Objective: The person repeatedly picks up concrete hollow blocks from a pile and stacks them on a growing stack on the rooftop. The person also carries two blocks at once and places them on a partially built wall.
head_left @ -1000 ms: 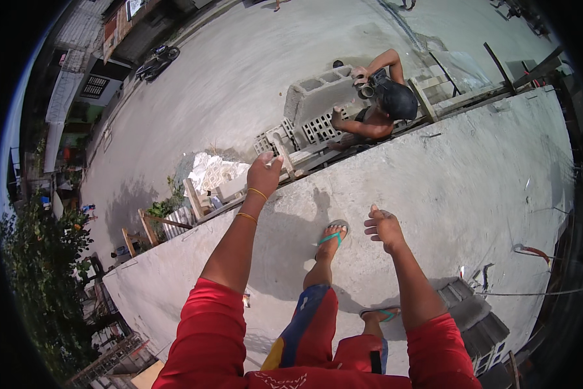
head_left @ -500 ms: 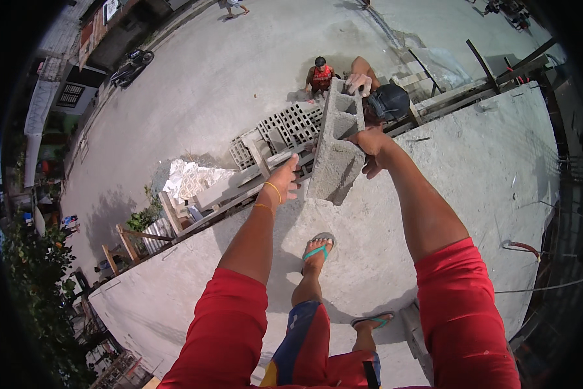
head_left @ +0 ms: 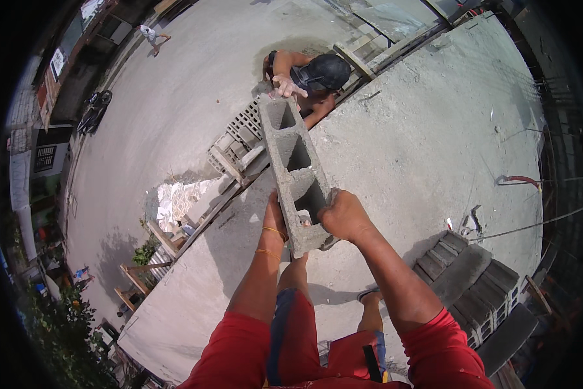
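A grey hollow concrete block (head_left: 276, 152) is held up in front of me, its row of open cells facing up. My right hand (head_left: 346, 215) is closed around its near right edge, with the fingers hooked into a cell. On the opposite side, my left hand (head_left: 274, 217) presses against the block's left face; some of its fingers are hidden behind the block. At the far end of the block is the open hand (head_left: 287, 86) of a co-worker in a dark cap (head_left: 329, 71), who stands below the slab edge.
Concrete slab (head_left: 395, 168) lies under my feet, its edge running diagonally ahead with wooden boards (head_left: 363, 61) along it. More hollow blocks (head_left: 245, 120) sit below, beyond the edge. Stacked blocks (head_left: 460, 272) stand at my right. A red hose-like piece (head_left: 522, 179) sticks out at the far right.
The block has come nearer to me, and my left hand has moved from beside it onto its side. The co-worker's hand has loosened at the far end. My view has turned right.
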Tool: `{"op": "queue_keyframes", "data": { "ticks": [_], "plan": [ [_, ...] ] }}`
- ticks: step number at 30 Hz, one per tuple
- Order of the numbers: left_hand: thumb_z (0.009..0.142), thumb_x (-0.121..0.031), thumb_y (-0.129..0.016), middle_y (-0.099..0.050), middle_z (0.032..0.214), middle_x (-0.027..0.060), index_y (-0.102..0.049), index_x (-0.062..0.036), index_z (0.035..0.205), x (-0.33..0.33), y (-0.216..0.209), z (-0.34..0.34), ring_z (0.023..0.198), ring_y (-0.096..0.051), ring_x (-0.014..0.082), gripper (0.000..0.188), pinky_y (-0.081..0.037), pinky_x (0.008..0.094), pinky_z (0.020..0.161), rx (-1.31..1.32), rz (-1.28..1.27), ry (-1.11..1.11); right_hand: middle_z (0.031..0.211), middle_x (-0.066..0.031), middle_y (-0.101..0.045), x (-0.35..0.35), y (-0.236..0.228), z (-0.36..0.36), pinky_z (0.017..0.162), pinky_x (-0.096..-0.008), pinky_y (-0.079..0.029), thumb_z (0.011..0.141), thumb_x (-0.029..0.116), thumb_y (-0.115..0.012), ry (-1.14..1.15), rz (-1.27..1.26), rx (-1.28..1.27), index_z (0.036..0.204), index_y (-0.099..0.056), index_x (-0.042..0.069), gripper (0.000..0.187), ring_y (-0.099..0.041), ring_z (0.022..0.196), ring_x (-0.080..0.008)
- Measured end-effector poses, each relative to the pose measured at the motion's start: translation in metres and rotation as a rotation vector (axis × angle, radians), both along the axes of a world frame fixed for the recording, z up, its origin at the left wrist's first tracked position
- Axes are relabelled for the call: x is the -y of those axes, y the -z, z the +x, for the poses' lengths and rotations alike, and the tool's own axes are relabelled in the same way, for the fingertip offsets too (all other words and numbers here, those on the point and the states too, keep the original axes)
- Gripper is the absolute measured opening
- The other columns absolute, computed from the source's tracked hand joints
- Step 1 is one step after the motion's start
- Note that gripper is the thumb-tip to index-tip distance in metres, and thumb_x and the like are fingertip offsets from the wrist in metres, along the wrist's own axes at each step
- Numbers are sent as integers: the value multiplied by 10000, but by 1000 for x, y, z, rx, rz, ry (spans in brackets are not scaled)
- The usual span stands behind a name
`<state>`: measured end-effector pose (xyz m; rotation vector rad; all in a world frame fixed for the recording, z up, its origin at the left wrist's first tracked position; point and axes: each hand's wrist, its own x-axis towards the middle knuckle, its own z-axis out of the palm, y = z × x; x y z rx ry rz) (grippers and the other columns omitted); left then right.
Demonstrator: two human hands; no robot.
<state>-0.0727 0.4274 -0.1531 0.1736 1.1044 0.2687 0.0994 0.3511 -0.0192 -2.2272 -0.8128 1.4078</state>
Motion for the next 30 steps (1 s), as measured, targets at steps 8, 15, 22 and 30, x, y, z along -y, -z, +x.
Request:
{"op": "queue_keyframes", "data": {
  "ticks": [8,15,22,30],
  "plan": [
    [1003,-417,-470,-669,1148,105,-593,-75,1267,247,-180,-5,1064,-646,268,449,-556,425,879,121,-279,94,799,-323,-648,274,-183,-13,793,-501,-531,792,201,-634,142,-156,-109,1000,-593,-88,359,-653,859,-497],
    [1049,-490,-334,-645,1027,86,-561,-82,1232,465,-284,74,875,-644,216,501,-563,348,723,268,-198,669,852,-299,-664,535,-352,-13,763,-495,-533,799,135,-645,653,-81,68,1058,-579,-45,322,-656,862,-490],
    [1036,-502,-344,-659,1056,69,-600,-110,1191,708,-331,197,902,-660,217,493,-568,389,800,567,-410,865,811,-228,-690,759,-402,4,741,-400,-540,795,96,-640,1076,-11,360,1067,-599,-58,315,-700,769,-316],
    [991,-626,-358,-665,1065,134,-589,-91,1264,895,-294,284,964,-651,290,643,-515,511,906,331,-382,1149,893,-134,-707,938,-373,69,769,-347,-521,772,19,-595,1211,-26,347,1048,-614,-78,292,-644,795,-186]
  ]
}}
